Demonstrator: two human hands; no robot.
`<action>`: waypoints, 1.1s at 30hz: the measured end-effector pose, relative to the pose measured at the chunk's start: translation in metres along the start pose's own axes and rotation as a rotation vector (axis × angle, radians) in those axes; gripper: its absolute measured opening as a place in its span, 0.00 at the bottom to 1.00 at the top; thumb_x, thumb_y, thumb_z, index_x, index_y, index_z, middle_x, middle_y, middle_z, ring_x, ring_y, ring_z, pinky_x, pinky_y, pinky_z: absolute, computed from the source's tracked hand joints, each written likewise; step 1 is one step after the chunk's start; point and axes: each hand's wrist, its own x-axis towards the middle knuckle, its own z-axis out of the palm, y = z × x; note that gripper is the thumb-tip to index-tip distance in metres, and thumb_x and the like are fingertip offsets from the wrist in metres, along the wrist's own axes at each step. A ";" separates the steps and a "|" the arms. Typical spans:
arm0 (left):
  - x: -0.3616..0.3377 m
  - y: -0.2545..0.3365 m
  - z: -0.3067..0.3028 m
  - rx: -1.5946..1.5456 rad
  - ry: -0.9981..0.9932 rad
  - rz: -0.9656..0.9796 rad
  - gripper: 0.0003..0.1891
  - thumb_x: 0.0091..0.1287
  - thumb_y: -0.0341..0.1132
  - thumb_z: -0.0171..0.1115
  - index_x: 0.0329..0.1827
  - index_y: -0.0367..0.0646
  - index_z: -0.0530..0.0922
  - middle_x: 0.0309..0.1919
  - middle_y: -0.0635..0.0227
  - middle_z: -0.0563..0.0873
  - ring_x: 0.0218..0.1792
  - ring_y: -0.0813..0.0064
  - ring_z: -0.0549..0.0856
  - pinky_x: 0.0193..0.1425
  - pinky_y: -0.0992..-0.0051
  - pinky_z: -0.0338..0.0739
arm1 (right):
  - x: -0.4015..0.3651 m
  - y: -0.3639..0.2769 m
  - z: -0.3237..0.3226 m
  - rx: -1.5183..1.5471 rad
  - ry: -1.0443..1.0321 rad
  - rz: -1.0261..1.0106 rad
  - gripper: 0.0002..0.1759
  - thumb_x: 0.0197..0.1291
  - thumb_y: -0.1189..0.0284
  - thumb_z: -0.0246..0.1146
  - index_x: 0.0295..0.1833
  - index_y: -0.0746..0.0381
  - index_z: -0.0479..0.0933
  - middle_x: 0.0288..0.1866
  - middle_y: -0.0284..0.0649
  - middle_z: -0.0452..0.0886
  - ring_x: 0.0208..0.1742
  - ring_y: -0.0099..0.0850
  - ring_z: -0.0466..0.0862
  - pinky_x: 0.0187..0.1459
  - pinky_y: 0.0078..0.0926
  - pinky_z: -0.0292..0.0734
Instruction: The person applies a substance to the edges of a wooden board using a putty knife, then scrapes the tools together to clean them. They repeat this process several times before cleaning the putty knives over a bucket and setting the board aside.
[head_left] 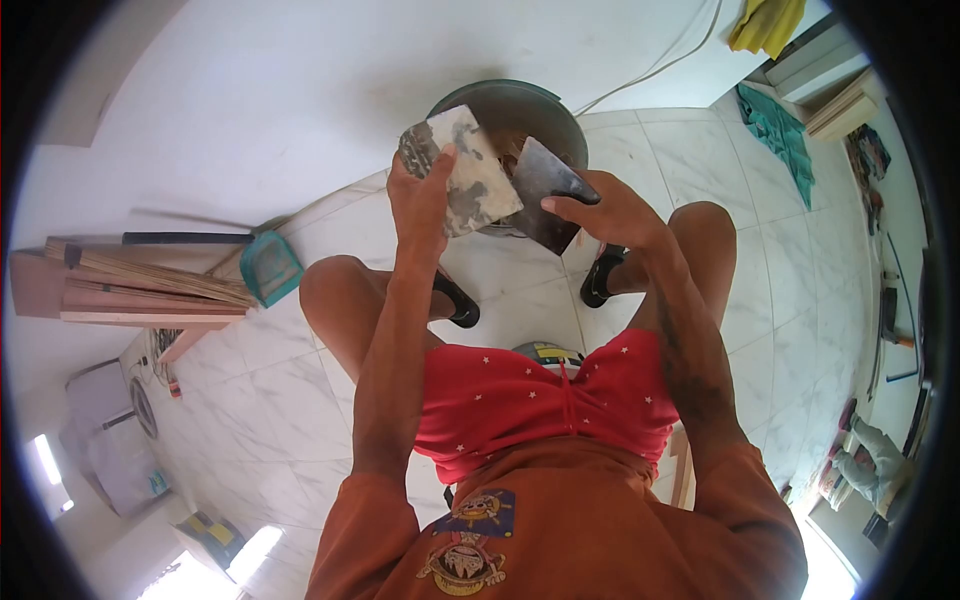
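My left hand grips a square slab with a patchy white and grey face and a rough, dark left edge. Its thumb lies on the slab's face. My right hand holds a dark, smooth flat plate, thumb on top and fingers behind it. The plate's left edge is at the slab's right side; whether they touch I cannot tell. Both are held above a round dark bucket with brownish contents, partly hidden by the slab and plate.
A green dustpan and stacked wooden boards lie at the left. A white wall rises behind the bucket. Green cloth, yellow cloth and a cable are at the upper right. Tools lie far right.
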 end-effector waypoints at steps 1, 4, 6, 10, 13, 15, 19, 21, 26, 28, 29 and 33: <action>0.000 0.000 -0.001 -0.010 0.006 -0.017 0.20 0.67 0.30 0.68 0.59 0.34 0.75 0.47 0.63 0.85 0.45 0.75 0.84 0.50 0.73 0.81 | -0.002 -0.006 0.001 -0.004 0.000 0.012 0.26 0.68 0.57 0.63 0.65 0.61 0.74 0.29 0.38 0.79 0.27 0.26 0.79 0.30 0.26 0.76; 0.000 0.001 0.001 -0.052 0.010 -0.073 0.20 0.67 0.30 0.67 0.60 0.34 0.75 0.48 0.62 0.85 0.45 0.74 0.85 0.49 0.72 0.83 | 0.007 -0.003 0.024 -0.112 0.176 -0.353 0.28 0.69 0.72 0.59 0.74 0.58 0.69 0.46 0.46 0.84 0.39 0.35 0.84 0.42 0.30 0.80; -0.004 0.004 0.002 -0.093 -0.008 -0.122 0.20 0.67 0.30 0.67 0.61 0.34 0.75 0.49 0.61 0.85 0.45 0.72 0.86 0.48 0.72 0.84 | 0.010 0.004 0.038 -0.231 0.291 -0.583 0.31 0.66 0.79 0.56 0.75 0.57 0.67 0.59 0.47 0.81 0.52 0.41 0.84 0.52 0.34 0.79; -0.003 0.003 -0.001 -0.262 -0.069 -0.201 0.20 0.68 0.30 0.66 0.61 0.34 0.75 0.49 0.60 0.86 0.45 0.71 0.88 0.47 0.71 0.85 | 0.024 0.020 0.042 -0.526 0.350 -0.710 0.40 0.56 0.87 0.56 0.77 0.54 0.65 0.76 0.45 0.68 0.73 0.44 0.71 0.67 0.41 0.73; -0.001 0.011 -0.003 -0.318 -0.118 -0.173 0.19 0.69 0.30 0.66 0.61 0.34 0.75 0.49 0.60 0.86 0.45 0.71 0.88 0.48 0.71 0.86 | 0.036 0.042 0.032 -0.734 0.369 -0.654 0.44 0.51 0.88 0.58 0.76 0.52 0.65 0.77 0.44 0.66 0.76 0.44 0.67 0.71 0.43 0.68; 0.001 0.019 -0.007 -0.343 -0.111 -0.126 0.19 0.69 0.30 0.65 0.61 0.34 0.75 0.49 0.59 0.86 0.45 0.71 0.88 0.48 0.71 0.86 | 0.031 0.040 0.031 -0.778 0.411 -0.599 0.45 0.50 0.89 0.58 0.76 0.51 0.66 0.76 0.45 0.66 0.75 0.44 0.68 0.71 0.44 0.68; 0.000 0.025 -0.017 -0.238 -0.079 -0.126 0.23 0.67 0.31 0.68 0.62 0.33 0.73 0.49 0.60 0.86 0.45 0.71 0.88 0.47 0.71 0.86 | 0.012 0.023 0.032 -0.724 0.456 -0.589 0.45 0.49 0.89 0.59 0.76 0.50 0.66 0.74 0.46 0.65 0.70 0.45 0.71 0.67 0.43 0.73; -0.002 0.026 -0.017 -0.219 -0.088 -0.132 0.24 0.66 0.32 0.69 0.62 0.32 0.73 0.48 0.60 0.86 0.44 0.72 0.87 0.46 0.71 0.86 | 0.002 0.017 0.031 -0.663 0.461 -0.557 0.43 0.51 0.88 0.60 0.75 0.51 0.67 0.71 0.46 0.68 0.66 0.44 0.75 0.63 0.41 0.77; -0.004 0.032 -0.019 -0.166 -0.115 -0.138 0.24 0.66 0.34 0.68 0.61 0.32 0.73 0.47 0.60 0.86 0.43 0.72 0.88 0.45 0.71 0.86 | -0.028 -0.017 0.015 0.049 0.482 -0.096 0.26 0.62 0.77 0.67 0.66 0.60 0.75 0.46 0.41 0.85 0.45 0.30 0.86 0.48 0.27 0.83; -0.002 0.028 -0.022 -0.157 -0.151 -0.151 0.24 0.66 0.35 0.68 0.61 0.32 0.74 0.47 0.60 0.86 0.42 0.72 0.88 0.45 0.72 0.86 | -0.024 -0.007 0.007 0.450 0.471 -0.179 0.23 0.63 0.71 0.70 0.63 0.64 0.77 0.37 0.36 0.85 0.39 0.25 0.85 0.45 0.23 0.81; 0.000 0.027 -0.024 -0.152 -0.170 -0.158 0.23 0.66 0.35 0.68 0.61 0.32 0.74 0.47 0.60 0.86 0.42 0.72 0.88 0.44 0.73 0.86 | -0.019 0.002 0.001 0.651 0.460 -0.218 0.22 0.64 0.68 0.71 0.61 0.66 0.78 0.32 0.33 0.85 0.36 0.22 0.84 0.44 0.21 0.81; 0.001 0.025 -0.018 -0.133 -0.215 -0.245 0.22 0.68 0.37 0.66 0.60 0.33 0.75 0.47 0.61 0.86 0.42 0.74 0.88 0.44 0.75 0.86 | -0.008 -0.010 -0.002 1.042 0.330 -0.180 0.27 0.67 0.60 0.69 0.61 0.70 0.77 0.47 0.36 0.84 0.46 0.22 0.82 0.48 0.23 0.80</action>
